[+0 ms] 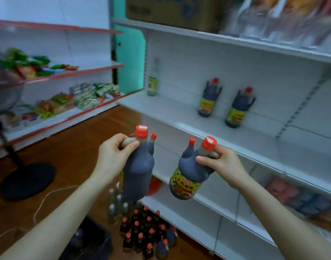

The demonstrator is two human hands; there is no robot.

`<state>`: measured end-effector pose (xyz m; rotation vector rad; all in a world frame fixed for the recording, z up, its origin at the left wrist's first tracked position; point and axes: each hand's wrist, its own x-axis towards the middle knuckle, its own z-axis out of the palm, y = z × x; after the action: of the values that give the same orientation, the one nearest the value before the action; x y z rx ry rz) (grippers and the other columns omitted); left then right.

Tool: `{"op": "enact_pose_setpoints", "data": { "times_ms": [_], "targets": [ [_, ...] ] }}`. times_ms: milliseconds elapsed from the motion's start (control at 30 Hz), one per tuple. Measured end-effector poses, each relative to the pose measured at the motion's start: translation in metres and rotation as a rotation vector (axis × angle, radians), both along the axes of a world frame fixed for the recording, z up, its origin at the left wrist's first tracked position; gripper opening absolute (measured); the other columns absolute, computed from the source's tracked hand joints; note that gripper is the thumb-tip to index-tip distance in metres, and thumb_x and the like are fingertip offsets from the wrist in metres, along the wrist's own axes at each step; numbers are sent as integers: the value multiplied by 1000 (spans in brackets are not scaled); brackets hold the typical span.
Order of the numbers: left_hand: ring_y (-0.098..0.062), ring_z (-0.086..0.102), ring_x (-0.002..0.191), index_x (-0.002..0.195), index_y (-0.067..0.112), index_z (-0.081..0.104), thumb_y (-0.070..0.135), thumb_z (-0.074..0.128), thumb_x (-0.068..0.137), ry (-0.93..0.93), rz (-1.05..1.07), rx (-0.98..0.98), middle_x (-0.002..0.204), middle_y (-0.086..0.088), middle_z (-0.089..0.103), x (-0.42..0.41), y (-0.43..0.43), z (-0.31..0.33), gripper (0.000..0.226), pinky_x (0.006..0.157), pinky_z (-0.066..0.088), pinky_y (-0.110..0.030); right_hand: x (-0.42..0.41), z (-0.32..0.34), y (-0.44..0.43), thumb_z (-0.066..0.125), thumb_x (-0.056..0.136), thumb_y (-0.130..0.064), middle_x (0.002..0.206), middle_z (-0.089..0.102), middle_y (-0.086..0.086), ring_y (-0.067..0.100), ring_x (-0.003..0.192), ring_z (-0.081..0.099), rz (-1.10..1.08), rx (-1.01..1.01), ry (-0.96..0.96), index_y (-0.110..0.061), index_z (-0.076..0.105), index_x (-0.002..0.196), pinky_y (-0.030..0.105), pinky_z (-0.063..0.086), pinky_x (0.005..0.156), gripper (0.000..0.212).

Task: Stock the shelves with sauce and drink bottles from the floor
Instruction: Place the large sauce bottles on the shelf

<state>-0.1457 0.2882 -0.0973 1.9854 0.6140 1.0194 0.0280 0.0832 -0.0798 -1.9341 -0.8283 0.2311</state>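
Two bottles in hand: in the head view, the only one, a dark sauce bottle hangs from each arm in front of the white shelving, both clear of the floor and of every shelf.
Left grip [114, 156]: fingers curled round the loop handle by the neck of the left sauce bottle [140, 171], which hangs nearly upright with its label turned away.
Right grip [222, 166]: closed round the handle of the right sauce bottle [189, 175], which is tilted, its yellow label facing the camera.
Already stocked: two shelved sauce bottles [207, 102] of the same kind stand near each other on the middle shelf [161, 107]. A tall pale bottle [152, 81] stands at that shelf's far left end, well apart from them.
Left on the floor: a tight cluster of small red-capped bottles [144, 233] stands by the foot of the shelving, with a few clear bottles [116, 203] just behind it. Their number is too blurred to count.
Room: much of the middle shelf is bare board, and the lower shelf [189, 212] also shows bare board.
Judgement: early in the job. Few bottles are up, two are on their way, and most of the stock looks to be still down below.
Next call: likely to set the held pair beside the two already standing, upright and labels outward.
Elsewhere: a cardboard box [172, 12] on the top shelf and snack packets [48, 102] on the red-edged shelving to the left.
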Motion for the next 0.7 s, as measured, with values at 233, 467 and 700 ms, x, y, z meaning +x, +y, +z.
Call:
{"op": "enact_pose_setpoints", "data": {
  "times_ms": [233,467,700],
  "targets": [
    [-30,55,71,72,-2,57,20,66,83,-80,-96,22,69,-17,58,131,-39,32,26,66,45,-45,95,37,-69,76,72,-12,77,68,-2,3,73,62,-104,31,-73,-21,66,79,24,52,67,15],
    [-23,51,68,73,0,57,21,65,84,-193,-106,-29,67,-11,55,244,-76,62,25,63,45,-39,200,77,-103,74,74,-13,76,67,-3,7,73,61,-100,51,-145,-23,65,77,25,50,61,15],
    [-13,47,61,63,13,54,17,67,82,-231,-108,-132,59,2,52,335,-86,64,24,60,40,-30,277,75,-107,75,74,-15,81,66,-4,11,81,63,-138,39,-126,-29,62,77,31,53,70,19]
  ]
}}
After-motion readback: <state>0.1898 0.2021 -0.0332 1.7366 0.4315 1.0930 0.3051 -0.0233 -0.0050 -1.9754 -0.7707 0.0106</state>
